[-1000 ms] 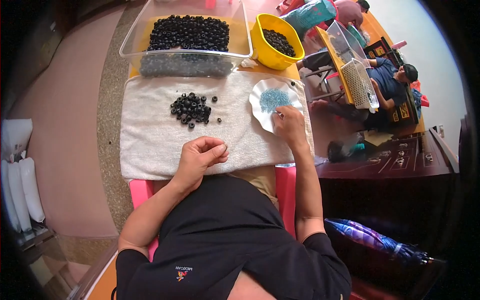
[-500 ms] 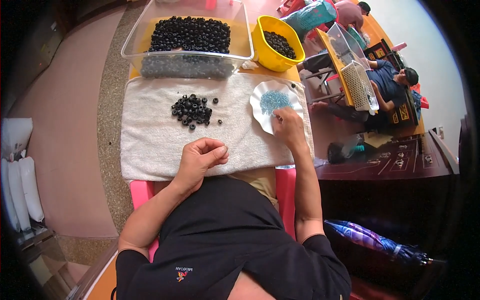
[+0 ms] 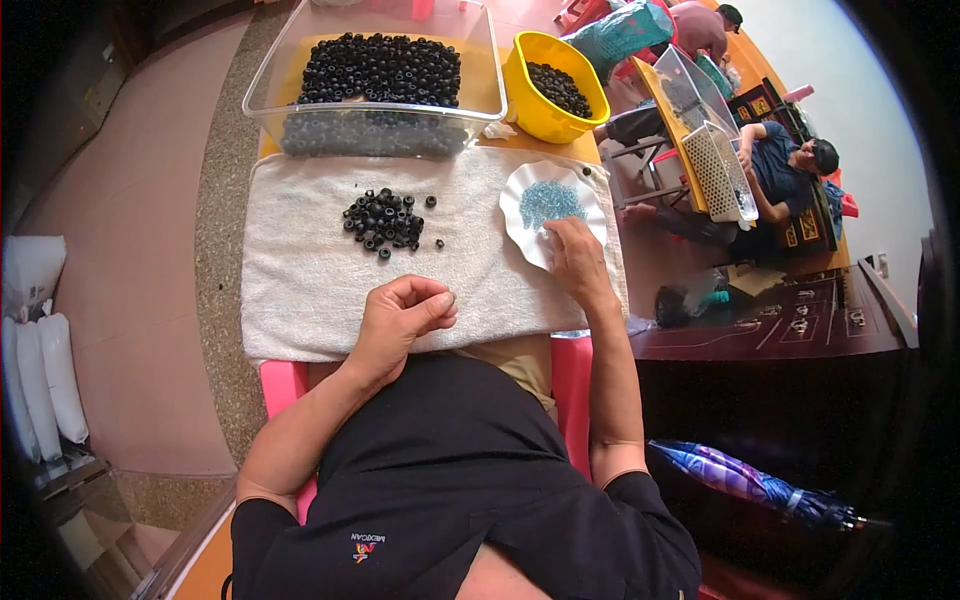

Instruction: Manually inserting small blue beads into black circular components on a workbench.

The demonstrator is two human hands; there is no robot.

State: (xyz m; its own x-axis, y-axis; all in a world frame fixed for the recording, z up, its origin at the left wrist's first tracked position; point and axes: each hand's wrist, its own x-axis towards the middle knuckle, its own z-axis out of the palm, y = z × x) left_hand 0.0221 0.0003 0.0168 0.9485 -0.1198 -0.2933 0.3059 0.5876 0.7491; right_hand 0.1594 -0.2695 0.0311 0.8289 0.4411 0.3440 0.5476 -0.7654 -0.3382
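Head view, left hand unmoved, right hand turned slightly at blue beads

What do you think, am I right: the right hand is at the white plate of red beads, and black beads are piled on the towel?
Not quite: the head view shows blue beads on the white plate, not red. The right hand is there, and black beads are piled on the towel.

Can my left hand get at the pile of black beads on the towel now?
Probably yes: your left hand is on the near side of the pile of black beads, with bare towel between them. Its pinched fingertips would likely have to open first.
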